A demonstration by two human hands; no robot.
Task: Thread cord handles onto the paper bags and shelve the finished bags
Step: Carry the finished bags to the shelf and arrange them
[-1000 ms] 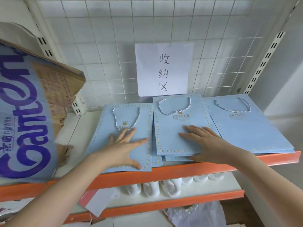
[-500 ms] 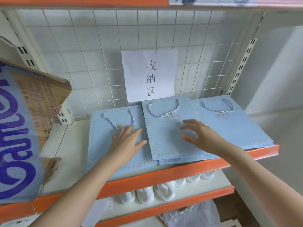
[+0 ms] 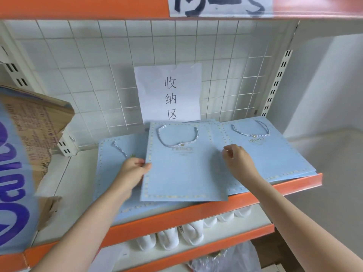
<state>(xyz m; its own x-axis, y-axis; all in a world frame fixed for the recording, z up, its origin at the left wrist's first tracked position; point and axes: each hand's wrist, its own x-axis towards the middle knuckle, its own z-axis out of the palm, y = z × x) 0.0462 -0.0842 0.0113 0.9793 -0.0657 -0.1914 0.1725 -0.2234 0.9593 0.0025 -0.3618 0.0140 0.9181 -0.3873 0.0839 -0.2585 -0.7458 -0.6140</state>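
While both hands' grips pinch its edges, flat matte-blue paper bag, twisted cord handle

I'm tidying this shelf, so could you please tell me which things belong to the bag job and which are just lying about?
Job: middle bag, left bag, right bag, cord handles, shelf.
Lying about: cardboard box, paper sign, white items below, plastic bag.

Your left hand went from flat on the left bag to pinching the middle bag's left edge. Your right hand lifted off that bag, fingers now curled. The middle bag slid forward, overhanging the shelf edge.
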